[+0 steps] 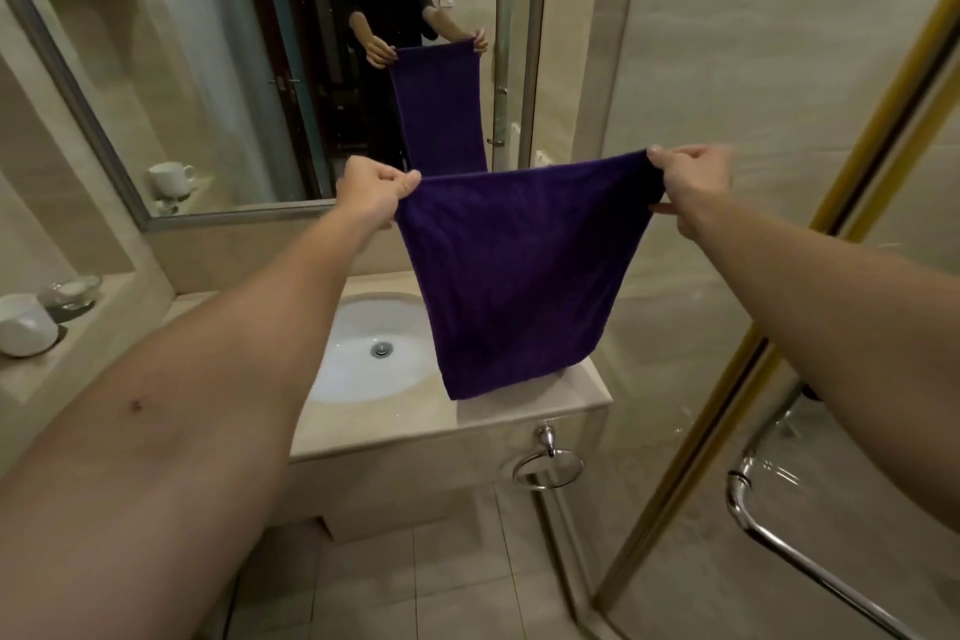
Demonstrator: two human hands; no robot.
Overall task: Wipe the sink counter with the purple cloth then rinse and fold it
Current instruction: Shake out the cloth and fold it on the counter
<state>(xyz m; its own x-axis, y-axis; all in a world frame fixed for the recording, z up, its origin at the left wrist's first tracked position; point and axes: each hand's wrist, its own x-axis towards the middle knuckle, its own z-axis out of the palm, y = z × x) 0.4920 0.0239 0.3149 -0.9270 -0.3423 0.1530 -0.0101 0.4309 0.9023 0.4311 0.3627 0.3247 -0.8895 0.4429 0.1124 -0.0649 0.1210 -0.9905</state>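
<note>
Both arms reach out over the sink counter (395, 418); the left hand (371, 190) pinches one top corner of the purple cloth (514, 276) between thumb and curled fingers, and the right hand (688, 179) pinches the other top corner the same way; the cloth hangs spread between them, its top edge stretched from hand to hand. Its lower edge falls below the right hand to the counter's right end, whether touching the stone or just above it I cannot tell; it covers part of the white basin (363, 353), whose drain (382, 349) shows below the left hand. A mirror (208, 68) stands beyond the hands; a chrome towel ring (548, 465) hangs on the counter front under the cloth; white cups (26, 325) sit on a ledge far left of the left arm; a glass door with a chrome handle (779, 530) stands under the right arm.
</note>
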